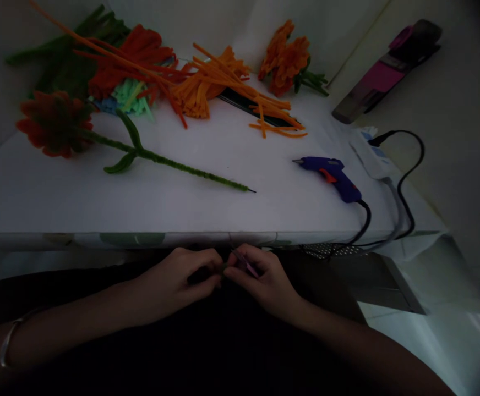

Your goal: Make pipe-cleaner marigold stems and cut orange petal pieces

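Just in front of the table's front edge, my two hands meet at the fingertips. My left hand (pixel 196 275) is closed in a pinch on a tiny green piece (pixel 224 268), which looks like pipe cleaner and is mostly covered by fingers. Held in my right hand (pixel 267 275) is a slim pink tool (pixel 246 264) with a thin pointed tip; its exact kind is hard to make out in the dim light. The right thumb and fingertips also touch the green piece. Beyond the hands lies a pipe-cleaner flower (pixel 182 166) with a green stem and orange-red head.
A blue glue gun (pixel 326 171) lies at right, its cord trailing near a white power strip (pixel 370 154). Orange pipe cleaners (pixel 207 82), red ones (pixel 136 60) and green ones (pixel 70 66) are heaped at the back. Another orange flower (pixel 285 58) and a pink-banded bottle (pixel 384 74) stand behind.
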Available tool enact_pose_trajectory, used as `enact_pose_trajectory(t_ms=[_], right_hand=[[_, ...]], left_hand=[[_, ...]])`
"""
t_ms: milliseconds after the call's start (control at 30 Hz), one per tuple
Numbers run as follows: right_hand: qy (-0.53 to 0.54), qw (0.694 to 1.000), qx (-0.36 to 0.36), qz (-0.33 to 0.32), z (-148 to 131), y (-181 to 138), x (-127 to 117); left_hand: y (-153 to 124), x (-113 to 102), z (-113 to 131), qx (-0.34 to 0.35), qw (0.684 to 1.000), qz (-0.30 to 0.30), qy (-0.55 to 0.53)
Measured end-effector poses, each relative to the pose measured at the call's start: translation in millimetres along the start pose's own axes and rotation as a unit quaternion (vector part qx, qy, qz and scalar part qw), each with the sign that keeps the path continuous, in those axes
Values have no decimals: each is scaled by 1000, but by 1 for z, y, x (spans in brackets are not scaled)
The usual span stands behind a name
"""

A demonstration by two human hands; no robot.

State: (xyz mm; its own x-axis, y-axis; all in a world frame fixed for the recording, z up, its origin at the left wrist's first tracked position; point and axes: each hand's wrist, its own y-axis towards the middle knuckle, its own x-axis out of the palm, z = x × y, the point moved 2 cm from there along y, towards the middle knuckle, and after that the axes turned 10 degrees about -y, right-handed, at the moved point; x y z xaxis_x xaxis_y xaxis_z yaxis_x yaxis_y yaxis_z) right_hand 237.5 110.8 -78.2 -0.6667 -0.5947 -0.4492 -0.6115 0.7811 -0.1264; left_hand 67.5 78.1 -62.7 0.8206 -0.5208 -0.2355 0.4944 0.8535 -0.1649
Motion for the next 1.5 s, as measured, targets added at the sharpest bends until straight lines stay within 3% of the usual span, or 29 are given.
enact_pose_trajectory(t_ms=[167, 433, 800, 1233, 1500], right_hand=[[-3, 1000, -9, -4, -1, -1, 0], [10, 1000, 8, -7, -2, 0, 4], [-12, 1000, -7, -2, -2, -6, 11], [25, 999, 27, -29, -1, -3, 8], [7, 1000, 20, -21, 1, -3, 7]], left_hand=[[-3, 3, -3, 1, 1000, -16, 14], [-7, 12, -11, -29, 998, 14, 57], [-5, 11, 0, -43, 994, 17, -102], [-3, 10, -5, -57, 992, 62, -98], [-2, 10, -5, -24, 995, 66, -69]])
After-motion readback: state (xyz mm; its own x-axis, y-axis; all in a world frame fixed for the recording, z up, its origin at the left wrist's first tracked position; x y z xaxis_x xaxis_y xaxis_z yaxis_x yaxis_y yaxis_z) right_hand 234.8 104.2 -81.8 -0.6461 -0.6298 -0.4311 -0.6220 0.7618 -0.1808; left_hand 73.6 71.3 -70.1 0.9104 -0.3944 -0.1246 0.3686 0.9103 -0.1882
